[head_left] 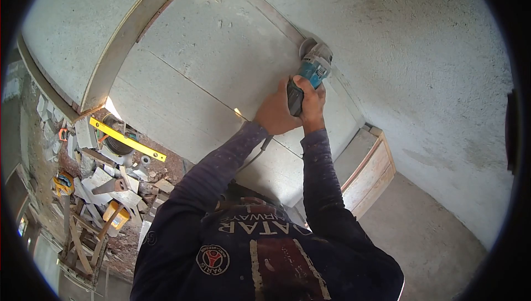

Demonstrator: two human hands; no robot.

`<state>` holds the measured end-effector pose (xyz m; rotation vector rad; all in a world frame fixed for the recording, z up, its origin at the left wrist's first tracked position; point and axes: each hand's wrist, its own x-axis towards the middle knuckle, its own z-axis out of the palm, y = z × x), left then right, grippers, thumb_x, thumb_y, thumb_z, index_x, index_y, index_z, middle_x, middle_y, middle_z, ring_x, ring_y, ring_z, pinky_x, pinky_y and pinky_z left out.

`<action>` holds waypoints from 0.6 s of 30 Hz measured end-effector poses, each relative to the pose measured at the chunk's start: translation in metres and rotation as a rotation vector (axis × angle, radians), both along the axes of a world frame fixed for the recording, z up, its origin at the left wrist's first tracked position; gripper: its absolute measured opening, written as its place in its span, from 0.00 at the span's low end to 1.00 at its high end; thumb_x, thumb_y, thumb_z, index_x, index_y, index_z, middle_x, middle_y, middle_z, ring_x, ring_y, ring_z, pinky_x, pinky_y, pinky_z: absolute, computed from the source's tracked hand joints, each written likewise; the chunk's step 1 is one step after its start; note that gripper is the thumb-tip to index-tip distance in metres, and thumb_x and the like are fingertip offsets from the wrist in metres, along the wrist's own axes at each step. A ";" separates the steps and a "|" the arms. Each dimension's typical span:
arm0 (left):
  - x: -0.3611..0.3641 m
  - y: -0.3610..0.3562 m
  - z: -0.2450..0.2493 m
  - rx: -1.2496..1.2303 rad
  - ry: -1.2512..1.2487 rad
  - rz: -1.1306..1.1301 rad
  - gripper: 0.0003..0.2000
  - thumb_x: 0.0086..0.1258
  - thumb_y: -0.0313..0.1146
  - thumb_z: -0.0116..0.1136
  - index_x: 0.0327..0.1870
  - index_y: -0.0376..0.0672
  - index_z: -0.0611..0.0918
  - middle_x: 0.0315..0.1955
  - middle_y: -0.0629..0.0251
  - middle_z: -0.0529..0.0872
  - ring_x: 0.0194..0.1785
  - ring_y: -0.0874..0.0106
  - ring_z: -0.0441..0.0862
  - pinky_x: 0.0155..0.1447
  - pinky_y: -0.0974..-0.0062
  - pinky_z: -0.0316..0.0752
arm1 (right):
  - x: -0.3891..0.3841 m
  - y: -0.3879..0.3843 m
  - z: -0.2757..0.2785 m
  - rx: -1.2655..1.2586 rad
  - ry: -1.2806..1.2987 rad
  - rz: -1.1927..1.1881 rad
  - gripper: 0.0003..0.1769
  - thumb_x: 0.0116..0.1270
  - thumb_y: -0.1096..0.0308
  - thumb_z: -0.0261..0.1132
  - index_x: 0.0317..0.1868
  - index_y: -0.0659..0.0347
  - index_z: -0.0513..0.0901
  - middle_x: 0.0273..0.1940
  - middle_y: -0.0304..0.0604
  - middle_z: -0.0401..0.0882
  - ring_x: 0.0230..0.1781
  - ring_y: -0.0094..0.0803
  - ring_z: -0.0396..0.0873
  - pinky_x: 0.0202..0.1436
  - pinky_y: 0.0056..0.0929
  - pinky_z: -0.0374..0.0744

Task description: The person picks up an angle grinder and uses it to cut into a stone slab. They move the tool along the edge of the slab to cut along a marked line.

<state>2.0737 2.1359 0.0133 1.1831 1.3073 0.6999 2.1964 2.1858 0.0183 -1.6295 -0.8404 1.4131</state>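
Note:
A teal and black angle grinder [313, 73] is gripped by both of my hands, its head pointing away from me. My left hand [278, 108] wraps around the dark rear part of the body. Beside it, my right hand [311, 102] closes around the body just behind the teal section, thumb on top. The disc [306, 46], partly covered by its guard, is right at the edge of the large grey panel [210, 52], where it meets the rough wall [409, 52]. From the back of the grinder a dark cord [258, 152] hangs down past my left forearm.
A wooden box-like frame edge [371, 171] juts out at the right. On the cluttered ground at left lie a yellow spirit level [130, 138], a handsaw [109, 186], a yellow container [117, 214] and many board offcuts. A raised strip [124, 41] crosses the panel's upper left.

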 end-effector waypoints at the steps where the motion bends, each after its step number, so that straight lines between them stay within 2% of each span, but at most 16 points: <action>1: -0.002 0.003 0.001 -0.021 -0.020 -0.005 0.55 0.50 0.39 0.76 0.76 0.33 0.50 0.49 0.35 0.83 0.53 0.40 0.84 0.58 0.51 0.81 | -0.001 0.002 0.000 0.004 -0.007 0.008 0.17 0.60 0.69 0.73 0.48 0.64 0.81 0.38 0.38 0.83 0.34 0.27 0.82 0.41 0.27 0.81; 8: -0.017 0.006 0.000 -0.050 -0.084 0.053 0.57 0.49 0.38 0.76 0.76 0.31 0.48 0.52 0.34 0.81 0.56 0.42 0.83 0.62 0.55 0.78 | -0.023 0.011 0.006 0.005 -0.037 0.070 0.15 0.61 0.68 0.72 0.46 0.64 0.81 0.37 0.40 0.84 0.33 0.29 0.83 0.39 0.28 0.82; 15: -0.030 0.010 -0.004 -0.016 -0.067 0.069 0.56 0.50 0.37 0.75 0.76 0.31 0.48 0.50 0.34 0.83 0.54 0.40 0.84 0.60 0.53 0.80 | -0.038 0.017 0.007 -0.030 0.008 0.062 0.16 0.59 0.69 0.74 0.46 0.63 0.81 0.37 0.36 0.81 0.34 0.26 0.80 0.41 0.27 0.79; 18: -0.030 0.013 -0.002 -0.039 -0.108 0.074 0.57 0.49 0.38 0.76 0.76 0.29 0.48 0.54 0.34 0.80 0.58 0.44 0.83 0.63 0.57 0.78 | -0.035 0.020 0.005 -0.028 -0.043 0.095 0.16 0.59 0.68 0.74 0.46 0.62 0.81 0.37 0.36 0.81 0.34 0.26 0.80 0.40 0.27 0.79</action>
